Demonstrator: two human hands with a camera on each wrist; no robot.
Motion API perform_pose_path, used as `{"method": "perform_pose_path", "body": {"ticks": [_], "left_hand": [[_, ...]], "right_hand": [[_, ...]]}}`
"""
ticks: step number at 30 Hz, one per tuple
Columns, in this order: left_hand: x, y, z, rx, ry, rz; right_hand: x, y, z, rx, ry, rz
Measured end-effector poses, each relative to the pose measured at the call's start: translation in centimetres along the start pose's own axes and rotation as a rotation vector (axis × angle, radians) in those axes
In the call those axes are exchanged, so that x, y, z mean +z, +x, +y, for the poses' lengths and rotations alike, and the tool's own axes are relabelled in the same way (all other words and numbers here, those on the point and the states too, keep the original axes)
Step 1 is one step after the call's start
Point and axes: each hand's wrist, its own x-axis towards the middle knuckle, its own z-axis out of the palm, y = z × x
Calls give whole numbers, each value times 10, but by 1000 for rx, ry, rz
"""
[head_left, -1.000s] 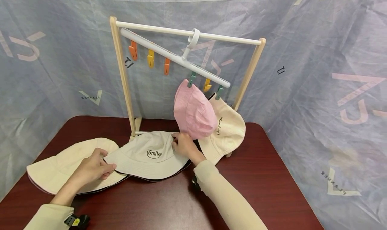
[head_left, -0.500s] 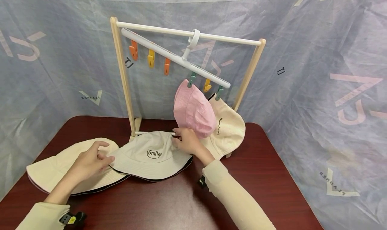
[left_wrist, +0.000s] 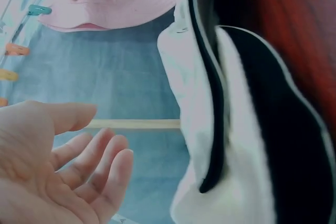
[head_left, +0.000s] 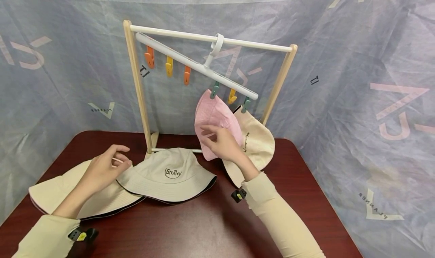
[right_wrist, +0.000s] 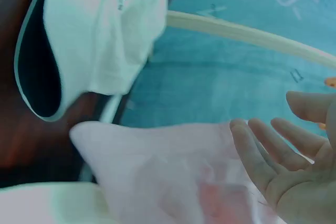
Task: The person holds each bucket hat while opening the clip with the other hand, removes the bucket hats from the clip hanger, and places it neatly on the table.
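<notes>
A light grey bucket hat point(head_left: 170, 175) with "Smile" lettering lies on the table, its brim overlapping a cream bucket hat point(head_left: 64, 182). Above these two hats, at the left, hovers my left hand point(head_left: 103, 167), fingers loosely bent and holding nothing. My right hand point(head_left: 221, 143) is raised before the pink bucket hat point(head_left: 217, 111), its fingers apart and with nothing in them; whether it touches the fabric I cannot tell. That pink hat hangs by its brim from a green clip point(head_left: 214, 90). Behind it, another cream hat point(head_left: 259, 145) with script lettering hangs from a second green clip point(head_left: 246, 104).
A tilted white clip hanger point(head_left: 197, 65) hooks over the top bar point(head_left: 176, 31) of a wooden-sided rack point(head_left: 137, 84). Orange clips point(head_left: 149, 57) and yellow clips hang from it without hats. The dark red table point(head_left: 272, 220) extends in front, with grey cloth behind.
Both hands have come away from the grey hat and risen. The right hand moved up and right in front of the pink hat. The grey hat stays on the table.
</notes>
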Motion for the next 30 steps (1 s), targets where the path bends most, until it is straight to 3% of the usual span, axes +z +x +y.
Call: {"method": "perform_pose_path", "body": {"ticks": [9, 17, 22, 30], "left_hand": [[-11, 27, 27, 68, -25, 40], [-14, 56, 54, 113, -71, 18], [-11, 76, 73, 164, -91, 15], [0, 110, 94, 162, -179, -42]], "right_hand": [[-38, 0, -9, -30, 18, 58], [-62, 1, -13, -68, 51, 154], [-72, 1, -15, -58, 41, 205], [-80, 3, -14, -63, 20, 256]]}}
